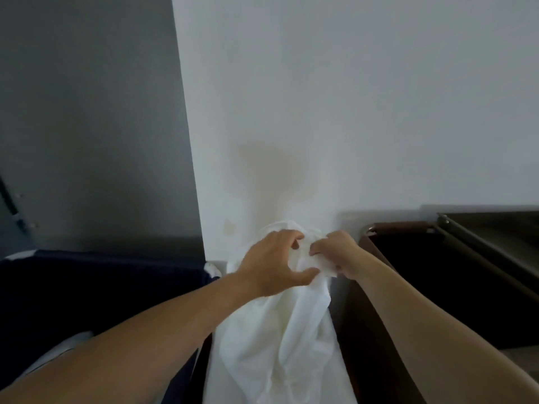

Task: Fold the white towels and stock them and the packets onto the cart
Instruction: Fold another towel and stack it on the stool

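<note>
Left hand: raised ahead at mid-frame, fingers curled over the top of a bunched white towel, thumb pressed in from below. It grips the cloth.
Right hand: just beside the left one, almost touching it. Its fingertips pinch the same gathered top edge from the right side.
White towel: held up in the air by both hands, crumpled at the top. The rest hangs loosely in folds to the bottom edge of the view, between the two forearms. It is not folded.
Background: a white wall stands directly behind the towel and carries a faint yellowish stain just above the hands. A grey wall in shadow lies to the left.
Right of towel: a dark brown bin, open at the top, with a metal bar along its far side. Its near wall stands close beside the hanging cloth; contact cannot be confirmed.
Left of towel: a navy blue surface under the left forearm; its nature cannot be determined.
</note>
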